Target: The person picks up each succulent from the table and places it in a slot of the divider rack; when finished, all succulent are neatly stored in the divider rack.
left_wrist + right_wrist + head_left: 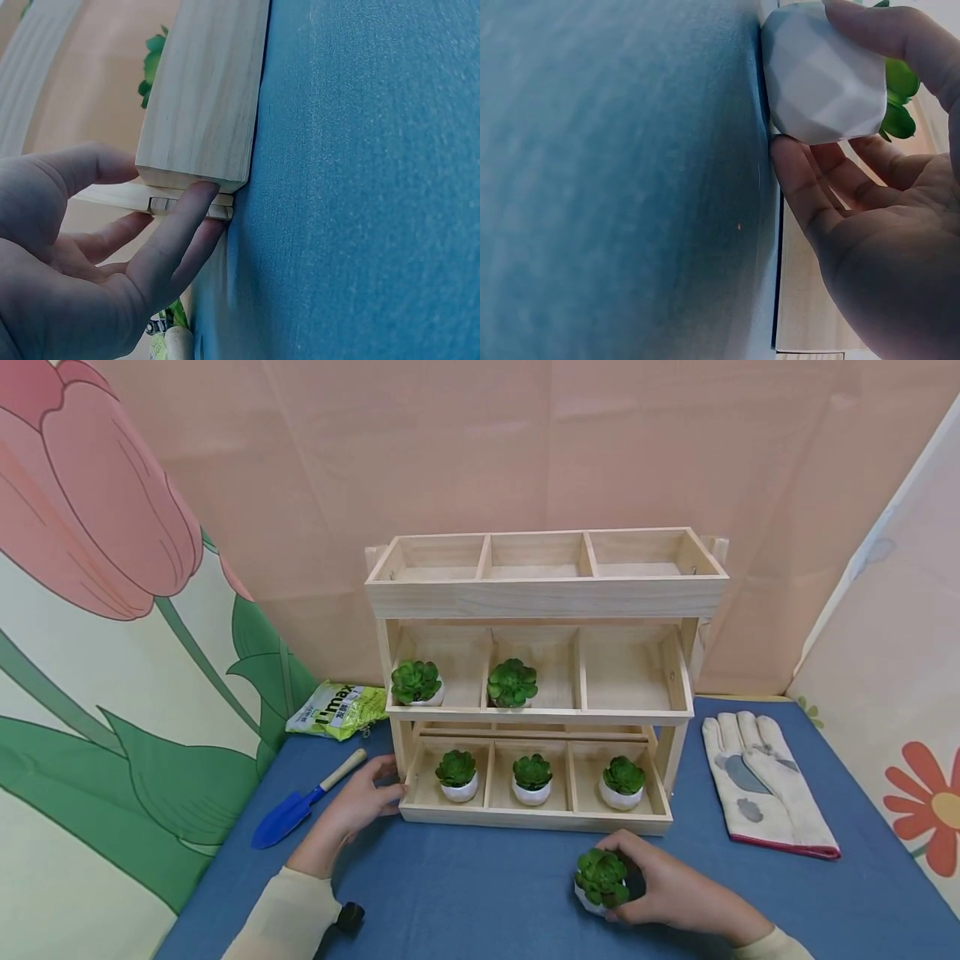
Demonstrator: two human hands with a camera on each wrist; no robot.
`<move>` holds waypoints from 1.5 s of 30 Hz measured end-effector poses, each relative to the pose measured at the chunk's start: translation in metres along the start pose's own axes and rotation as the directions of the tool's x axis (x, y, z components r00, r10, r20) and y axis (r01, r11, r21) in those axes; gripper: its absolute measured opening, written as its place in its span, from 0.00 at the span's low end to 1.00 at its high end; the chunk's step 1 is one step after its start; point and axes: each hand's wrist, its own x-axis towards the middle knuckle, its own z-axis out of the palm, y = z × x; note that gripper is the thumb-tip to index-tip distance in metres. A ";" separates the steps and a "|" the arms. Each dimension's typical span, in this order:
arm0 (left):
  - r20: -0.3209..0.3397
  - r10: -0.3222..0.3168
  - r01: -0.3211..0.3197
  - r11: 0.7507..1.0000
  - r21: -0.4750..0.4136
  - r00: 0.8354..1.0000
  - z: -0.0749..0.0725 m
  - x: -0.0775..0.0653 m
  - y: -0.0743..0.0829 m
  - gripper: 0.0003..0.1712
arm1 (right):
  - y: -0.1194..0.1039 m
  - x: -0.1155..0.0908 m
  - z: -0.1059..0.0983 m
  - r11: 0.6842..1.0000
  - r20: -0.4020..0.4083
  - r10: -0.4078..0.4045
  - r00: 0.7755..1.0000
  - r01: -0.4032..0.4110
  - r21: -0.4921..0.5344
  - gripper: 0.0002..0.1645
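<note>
My right hand [652,881] grips a small potted succulent [602,878] low over the blue cloth, in front of the wooden shelf [547,597]. In the right wrist view, thumb and fingers lie around its faceted white pot [825,75]. My left hand [367,797] rests its fingertips on the left front corner of the shelf's lowest tray [199,97]. Three succulents in white pots, such as the middle one [532,778], stand one per compartment in that tray. Two more, a left one [417,683] and a middle one [512,683], sit in the middle tray; its right compartment shows bare wood.
A blue trowel [288,818] with a wooden handle lies left of my left hand, near a green-and-white packet [337,708]. Off to the right is a pair of pale work gloves [765,785]. Printed backdrops [465,443] stand behind and at both sides.
</note>
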 end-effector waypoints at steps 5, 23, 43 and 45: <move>-0.001 -0.003 0.003 1.000 -0.001 1.000 0.000 0.000 0.000 0.39 | -0.003 -0.001 -0.001 1.000 -0.012 -0.022 1.000 0.022 0.002 0.38; -0.016 -0.012 0.012 1.000 0.013 1.000 0.001 0.001 -0.002 0.40 | -0.013 -0.011 -0.008 0.997 -0.070 -0.068 0.995 0.065 -0.044 0.37; -0.003 -0.006 0.006 1.000 0.006 1.000 0.000 0.000 -0.001 0.40 | -0.038 -0.014 -0.020 0.993 -0.139 -0.074 0.988 0.060 -0.101 0.40; -0.005 -0.007 0.007 1.000 0.009 1.000 0.000 0.000 -0.001 0.40 | -0.043 -0.013 -0.023 0.993 -0.159 -0.070 0.985 0.053 -0.110 0.42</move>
